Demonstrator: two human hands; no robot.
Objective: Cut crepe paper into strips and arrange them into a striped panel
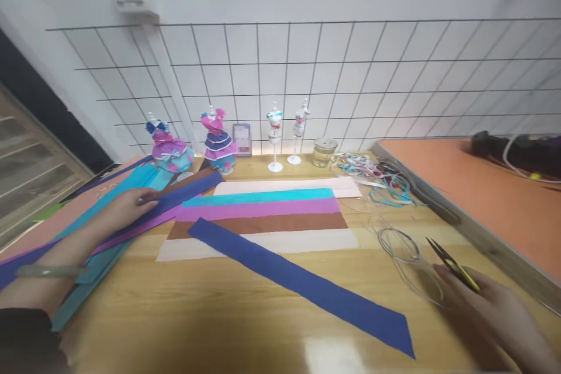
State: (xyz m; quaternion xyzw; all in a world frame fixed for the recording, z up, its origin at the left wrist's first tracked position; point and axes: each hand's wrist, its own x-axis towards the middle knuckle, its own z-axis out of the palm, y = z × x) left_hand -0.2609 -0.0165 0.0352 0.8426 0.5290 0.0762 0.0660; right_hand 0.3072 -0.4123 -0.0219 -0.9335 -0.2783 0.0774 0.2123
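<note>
My left hand [125,210] is at the left, its fingers closed on a long dark blue paper or fabric strip [193,191] lying over a pile of coloured strips. My right hand [491,304], low on the right, holds a pair of thread snips [453,263] with yellow handles and dark, slightly parted blades pointing up and left. A loose dark blue strip [302,280] lies slantwise across the table. Behind it, cyan [258,197], purple [263,208], brown [263,224] and whitish [307,241] strips are laid side by side, with a pale pink one [289,186] at the back.
Two dressed mini mannequins [219,143] and two barely covered ones [274,134] stand along the back, near a phone [242,140] and a glass jar [324,152]. Tangled ribbons [363,166] and clear cord loops [398,245] lie right. An orange surface [460,169] adjoins.
</note>
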